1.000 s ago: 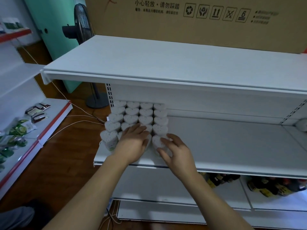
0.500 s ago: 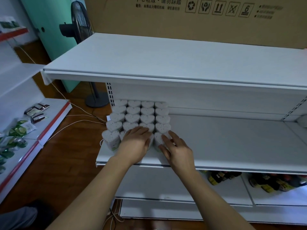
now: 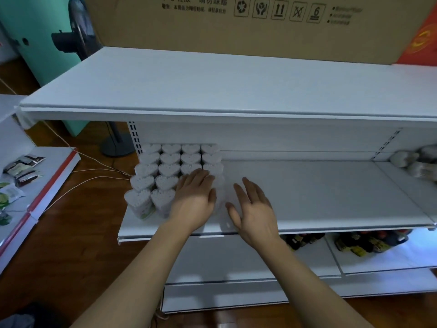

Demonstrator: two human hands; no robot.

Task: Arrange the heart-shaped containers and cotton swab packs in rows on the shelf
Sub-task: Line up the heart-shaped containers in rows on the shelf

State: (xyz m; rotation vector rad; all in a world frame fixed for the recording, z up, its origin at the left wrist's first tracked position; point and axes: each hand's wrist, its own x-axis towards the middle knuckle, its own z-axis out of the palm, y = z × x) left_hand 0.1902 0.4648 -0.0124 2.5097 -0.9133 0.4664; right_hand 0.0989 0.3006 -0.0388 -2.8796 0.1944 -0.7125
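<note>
Several white heart-shaped containers stand packed in rows at the left end of the middle shelf. My left hand lies flat on top of the front containers of the third row, fingers together. My right hand hovers just right of the block, fingers spread, palm facing the rightmost front containers, which are blurred and partly hidden between my hands. Bundled cotton swab packs lie at the far right end of the same shelf.
A white upper shelf overhangs the middle one, with a large cardboard box on it. Dark bottles sit on the lower shelf. A fan, cables and a side shelf with packets are to the left.
My right hand has come off the rightmost front container and opened, moving slightly right. My left hand stays on the containers. The camera has moved closer.
</note>
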